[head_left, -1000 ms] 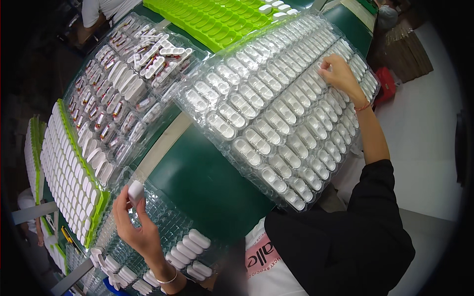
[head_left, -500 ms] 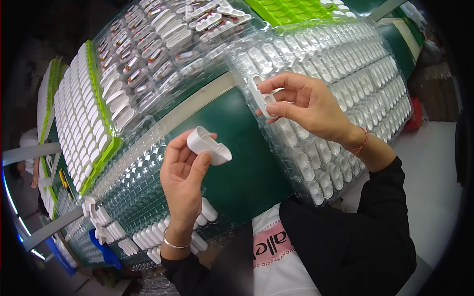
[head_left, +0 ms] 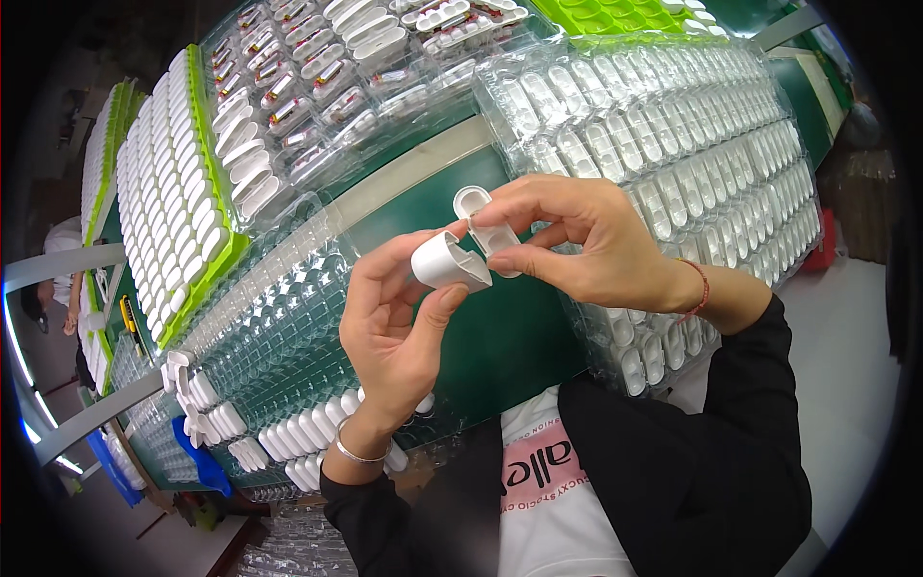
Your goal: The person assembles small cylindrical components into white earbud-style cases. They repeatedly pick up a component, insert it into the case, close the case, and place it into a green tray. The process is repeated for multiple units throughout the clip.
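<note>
While half a second ago they were apart, the left hand point(head_left: 389, 322) pinching a white shell point(head_left: 448, 263) now meets, at three o'clock, the right hand point(head_left: 586, 245) pinching a white insert point(head_left: 484, 221); joining looks underway.

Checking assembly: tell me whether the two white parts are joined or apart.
Touching, not visibly seated: the white shell in the left hand meets the insert in the right hand.

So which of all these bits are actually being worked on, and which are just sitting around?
In hand:
- white shell, held by the left hand
- white insert, held by the right hand

Lying about:
- clear tray of inserts
- clear tray with a few shells
- green tray of white shells
- tray of parts at the back
</note>
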Demonstrator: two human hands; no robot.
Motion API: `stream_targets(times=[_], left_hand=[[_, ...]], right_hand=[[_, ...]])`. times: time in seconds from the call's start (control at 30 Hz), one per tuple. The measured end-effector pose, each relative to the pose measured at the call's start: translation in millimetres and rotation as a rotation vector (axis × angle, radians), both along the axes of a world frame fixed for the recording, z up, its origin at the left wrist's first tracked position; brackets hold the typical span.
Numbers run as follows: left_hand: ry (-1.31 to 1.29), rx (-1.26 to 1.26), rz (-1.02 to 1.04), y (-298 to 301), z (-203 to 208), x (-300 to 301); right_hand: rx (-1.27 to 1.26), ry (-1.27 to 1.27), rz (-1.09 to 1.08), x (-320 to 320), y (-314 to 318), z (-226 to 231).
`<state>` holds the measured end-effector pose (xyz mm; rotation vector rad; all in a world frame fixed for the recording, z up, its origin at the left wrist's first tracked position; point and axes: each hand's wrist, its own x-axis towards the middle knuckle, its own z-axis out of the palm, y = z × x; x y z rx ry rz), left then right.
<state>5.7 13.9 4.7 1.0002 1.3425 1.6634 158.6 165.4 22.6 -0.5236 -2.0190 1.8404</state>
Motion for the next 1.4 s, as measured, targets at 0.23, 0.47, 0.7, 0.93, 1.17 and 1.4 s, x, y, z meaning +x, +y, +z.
stream_targets(times=[0.23,0.47,0.7,0.93,1.17,1.4], left_hand=[[-0.066,-0.021,-0.004,1.5,-0.8,1.4],[-0.053,-0.025,-0.03,2.1,-0.5,-0.2],[-0.066,-0.015,-0.061,4.5,-0.4,-0.8],[-0.152,-0.029,0.004,7.2,0.5,-1.4],[-0.389,-0.148,0.0,2.3,0.2,-4.6],[-0.215,-0.031,0.021,4.4,-2.3,-2.9]], right_hand=[[0.067,0.06,-0.013,0.1,1.0,-5.2],[0.086,0.053,-0.042,-0.9,0.3,-4.4],[0.09,0.051,-0.04,-0.6,1.3,-6.0],[0.127,0.059,-0.025,-1.6,3.5,-7.0],[0.232,0.074,-0.041,-2.1,5.2,-8.4],[0.251,0.103,-0.049,-2.3,3.1,-8.7]])
